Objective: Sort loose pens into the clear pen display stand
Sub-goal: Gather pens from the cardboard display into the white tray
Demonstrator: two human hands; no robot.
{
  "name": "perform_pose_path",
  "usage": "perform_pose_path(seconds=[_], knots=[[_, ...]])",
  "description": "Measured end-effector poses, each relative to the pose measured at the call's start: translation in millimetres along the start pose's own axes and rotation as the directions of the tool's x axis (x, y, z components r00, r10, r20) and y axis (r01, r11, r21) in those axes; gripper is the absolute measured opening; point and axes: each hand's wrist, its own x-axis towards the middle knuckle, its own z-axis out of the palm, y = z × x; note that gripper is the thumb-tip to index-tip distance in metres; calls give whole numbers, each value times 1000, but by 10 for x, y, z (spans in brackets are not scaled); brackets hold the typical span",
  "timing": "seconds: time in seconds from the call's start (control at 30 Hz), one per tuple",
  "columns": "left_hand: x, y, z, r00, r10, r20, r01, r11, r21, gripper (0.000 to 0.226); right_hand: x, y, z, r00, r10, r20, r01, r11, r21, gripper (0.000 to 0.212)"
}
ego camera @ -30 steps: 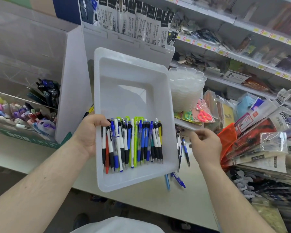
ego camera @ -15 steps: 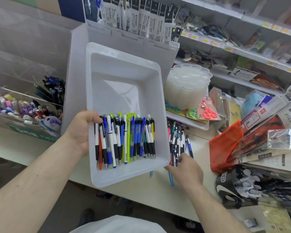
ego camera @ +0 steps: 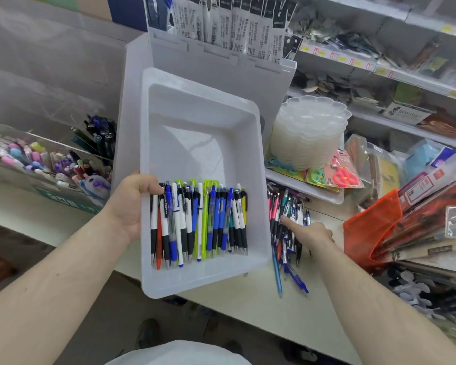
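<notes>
The translucent white plastic tray (ego camera: 200,133) holds a row of click pens (ego camera: 199,222) in white, blue, black, lime green, yellow, teal and one orange-red, most with black grips. The loose pens on the cream worktop (ego camera: 287,227) show pink, teal, blue and white. An orange translucent plastic pouch (ego camera: 371,227) lies nearby.

head-worn view, angled down, close over counter (ego camera: 248,306)

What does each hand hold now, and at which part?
The left hand grips the white tray by its left rim. The right hand holds nothing; it reaches over the loose pens.
</notes>
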Motion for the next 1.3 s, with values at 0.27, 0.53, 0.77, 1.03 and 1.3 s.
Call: perform_pose_path(seconds=[0.27,0.53,0.77,1.03,1.3], knots=[[-24,-31,-34,1000,-15,13,16,1000,-18,57,124,-116,-59,992,-31,121,18,994,108,67],[-25,-94,0,1000,22,-1,-22,999,-27,61,74,-250,-105,983,-69,171,71,997,-3,71],[5,-168,7,999,17,-43,-19,998,-60,57,160,-90,-159,976,-39,216,31,999,38,47],[19,-195,60,1000,12,-25,-14,996,-89,57,99,28,-200,972,-68,226,60,997,44,32],[60,-215,58,1000,11,-1,-11,998,-66,55,64,291,-319,962,-60,268,-5,972,235,20]])
